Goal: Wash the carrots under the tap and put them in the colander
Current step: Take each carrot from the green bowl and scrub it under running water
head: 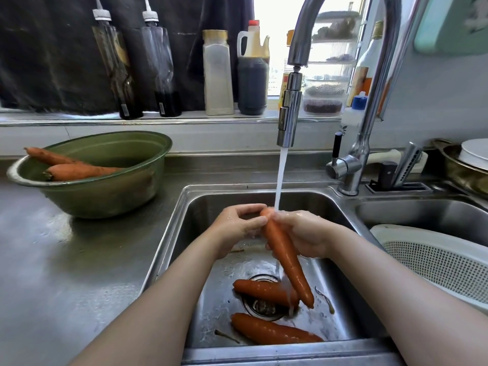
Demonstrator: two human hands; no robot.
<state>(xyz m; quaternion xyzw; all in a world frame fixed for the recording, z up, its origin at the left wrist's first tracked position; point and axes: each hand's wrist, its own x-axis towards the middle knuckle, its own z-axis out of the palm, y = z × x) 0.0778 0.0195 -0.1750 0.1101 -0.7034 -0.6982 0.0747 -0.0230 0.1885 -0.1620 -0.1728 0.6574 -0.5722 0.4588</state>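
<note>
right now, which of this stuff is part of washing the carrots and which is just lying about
In the job: held carrot, left hand, right hand, tap, drain carrot, front carrot, bowl carrots, bowl, sink, colander.

Lying about: sill bottles, knife rack, plate.

head cam (wide-angle) | faces forward-down | close above sink (232, 199)

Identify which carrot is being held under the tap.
The carrot gripped by the left hand and right hand; two others lie in the sink, two in the green bowl.
</note>
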